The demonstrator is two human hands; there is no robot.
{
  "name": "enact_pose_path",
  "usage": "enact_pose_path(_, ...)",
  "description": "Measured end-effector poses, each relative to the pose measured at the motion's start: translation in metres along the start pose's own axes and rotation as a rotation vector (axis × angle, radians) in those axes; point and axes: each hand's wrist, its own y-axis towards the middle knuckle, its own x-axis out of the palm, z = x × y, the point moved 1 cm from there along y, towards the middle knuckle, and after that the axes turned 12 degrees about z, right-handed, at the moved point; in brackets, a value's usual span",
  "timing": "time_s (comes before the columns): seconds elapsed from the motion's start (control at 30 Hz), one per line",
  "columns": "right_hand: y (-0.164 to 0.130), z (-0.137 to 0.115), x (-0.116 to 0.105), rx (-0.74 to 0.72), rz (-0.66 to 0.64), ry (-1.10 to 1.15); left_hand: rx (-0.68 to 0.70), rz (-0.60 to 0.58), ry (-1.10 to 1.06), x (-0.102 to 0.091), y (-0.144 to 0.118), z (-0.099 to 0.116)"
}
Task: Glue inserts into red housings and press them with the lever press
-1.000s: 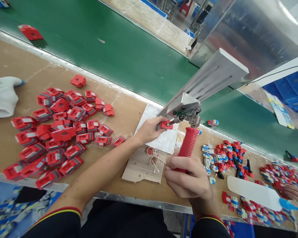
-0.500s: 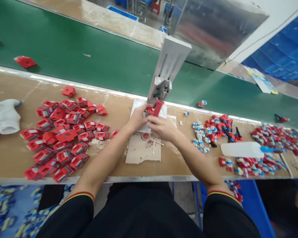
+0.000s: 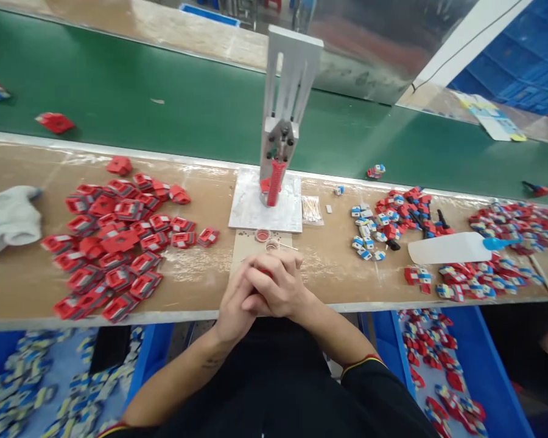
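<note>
Close to my body, at the bench's front edge, my left hand (image 3: 236, 302) and my right hand (image 3: 281, 281) are pressed together with fingers wrapped round a red plastic part (image 3: 265, 272). Only a sliver of the part shows between the fingers, so its shape is hidden. Beyond them stands a metal toggle press (image 3: 281, 131) on a flat plate (image 3: 246, 210), its red handle (image 3: 276, 184) hanging down. Between the hands and the plate lie a small red-filled dish (image 3: 262, 235) and a second small round dish (image 3: 272, 244) with a cotton swab, partly over cardboard.
Red-and-grey plastic shells (image 3: 119, 243) are heaped on the left. To the right lie a bag of swabs (image 3: 312, 210), small white-and-blue parts (image 3: 366, 231) and a white bottle (image 3: 452, 248) with a blue nozzle. A green conveyor belt (image 3: 187, 115) runs behind the bench.
Both hands have left the press handle and come back toward my body, clasped on a red part. The handle now hangs free, and the view has shifted slightly.
</note>
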Motion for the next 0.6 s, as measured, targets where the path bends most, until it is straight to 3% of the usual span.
enact_pose_path(0.07, -0.003, 0.015, -0.002, 0.095, -0.053, -0.089, -0.072, 0.103, -0.080, 0.003, 0.005, 0.001)
enact_pose_path(0.13, -0.007, 0.043, -0.024, 0.214, -0.036, -0.093, -0.101, 0.137, -0.143, -0.002, 0.025, 0.012)
enact_pose_path(0.23, -0.021, 0.083, -0.068, 0.456, 0.002, -0.148, -0.043, 0.105, -0.225, -0.018, 0.069, 0.038)
enact_pose_path(0.3, -0.032, 0.096, -0.080, 0.540, -0.102, -0.152, 0.015, 0.050, -0.233, -0.028, 0.101, 0.051)
enact_pose_path(0.43, -0.040, 0.085, -0.051, 0.391, -0.370, 0.070, 0.115, -0.040, -0.086, -0.040, 0.146, 0.047)
enact_pose_path(0.6, -0.027, 0.078, -0.016, 0.249, -0.338, 0.145, 0.087, -0.174, 0.055, -0.051, 0.150, 0.021)
